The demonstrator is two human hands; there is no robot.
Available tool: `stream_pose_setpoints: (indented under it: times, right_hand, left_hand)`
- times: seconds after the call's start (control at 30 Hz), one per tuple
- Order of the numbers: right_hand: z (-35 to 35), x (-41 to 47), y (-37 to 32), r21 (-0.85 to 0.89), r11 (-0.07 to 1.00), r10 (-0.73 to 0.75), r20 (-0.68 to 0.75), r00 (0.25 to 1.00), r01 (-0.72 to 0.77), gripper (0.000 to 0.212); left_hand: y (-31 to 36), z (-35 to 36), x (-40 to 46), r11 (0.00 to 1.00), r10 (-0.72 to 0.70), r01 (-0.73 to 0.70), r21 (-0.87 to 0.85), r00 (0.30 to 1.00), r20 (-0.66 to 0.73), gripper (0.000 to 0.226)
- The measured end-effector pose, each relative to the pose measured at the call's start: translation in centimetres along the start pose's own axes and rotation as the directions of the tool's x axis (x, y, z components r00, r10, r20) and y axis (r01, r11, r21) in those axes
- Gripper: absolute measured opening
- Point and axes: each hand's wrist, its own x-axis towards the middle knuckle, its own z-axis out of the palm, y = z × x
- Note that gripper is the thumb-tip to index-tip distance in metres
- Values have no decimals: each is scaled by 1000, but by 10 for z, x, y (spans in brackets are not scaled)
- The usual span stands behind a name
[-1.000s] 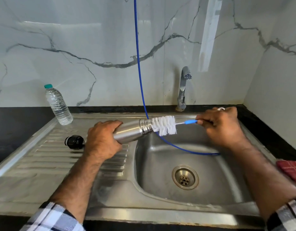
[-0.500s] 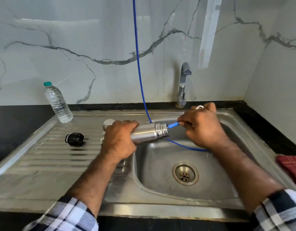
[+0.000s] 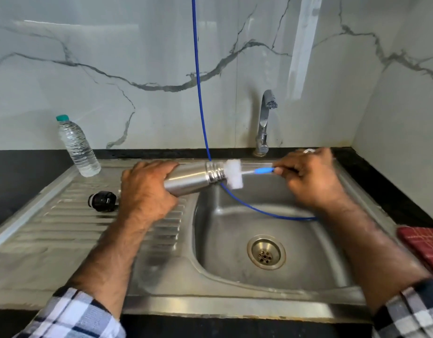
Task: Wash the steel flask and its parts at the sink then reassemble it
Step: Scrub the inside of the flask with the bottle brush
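Steel sink [image 3: 235, 311] with ribbed drainboard. Left hand [image 3: 147, 191], fingers wrapped round the steel flask [image 3: 193, 178], holds it level over the basin's left edge. Right hand [image 3: 313, 176] pinches the bottle brush [image 3: 235, 174], white bristles at the flask mouth. Black flask cap [image 3: 102, 200] lies on the drainboard.

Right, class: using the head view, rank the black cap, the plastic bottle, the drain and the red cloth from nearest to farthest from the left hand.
1. Black cap: on the drainboard, just left of the left hand.
2. Plastic bottle: farther left, at the back.
3. Drain: in the basin, to the right.
4. Red cloth: far right edge.
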Motion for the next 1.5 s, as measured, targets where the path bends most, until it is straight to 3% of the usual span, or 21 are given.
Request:
stream_pose_setpoints:
  times: [0.1,0.17,0.27,0.43,0.63,0.83,0.93,1.07,1.2,1.27,1.33,1.4,1.43,1.5]
  right_hand:
    - [-4,2,4,-10,998,68,-43,997,-69,18]
    - [12,2,-13,-58,998,20,6,1000,-20,16]
    - [14,-1,-14,-17,999,-41,51,998,42,12]
    - [-8,1,12,19,995,101,-63,993,-100,18]
    - [11,0,-13,-33,999,-32,55,998,34,13]
    - [-6,5,1,-42,998,52,-19,998,-53,15]
    - [12,1,-21,-71,996,-43,52,998,47,14]
    - [13,-11,-25,-81,968,-225,134,965,237,26]
    - [19,-8,-31,-220,902,-379,4,925,371,17]
    - [20,-9,-35,-209,903,-378,35,925,377,20]
    - [17,-12,-42,-209,922,-309,111,945,326,26]
    - [12,-7,-54,-179,969,-112,302,947,172,37]
    - [11,-1,-56,-132,990,6,431,903,56,43]
    - [9,11,-57,-13,935,270,674,688,-354,48]
  left_hand:
    - [12,1,2,999,12,-13,36,999,30,82]
    - [28,7,3,993,89,-91,69,995,36,75]
    - [21,3,5,991,112,-112,75,994,15,83]
    - [4,-6,9,992,72,-76,96,996,44,85]
    - [37,3,8,979,193,-197,56,978,75,76]
    - [27,-10,10,988,97,-107,112,991,98,74]
    - [42,-6,2,979,140,-159,128,979,148,69]
    - [25,-13,-1,990,58,-79,113,982,180,80]
    - [22,-14,-5,999,34,-42,32,973,229,79]
    - [17,-13,-6,998,52,-57,18,975,218,79]
    - [13,-14,-4,994,77,-90,58,977,198,82]
    - [13,-13,-1,983,115,-138,122,977,181,81]
    - [14,-12,-1,972,143,-170,159,975,169,80]
    - [15,-7,-2,953,197,-226,202,968,156,80]
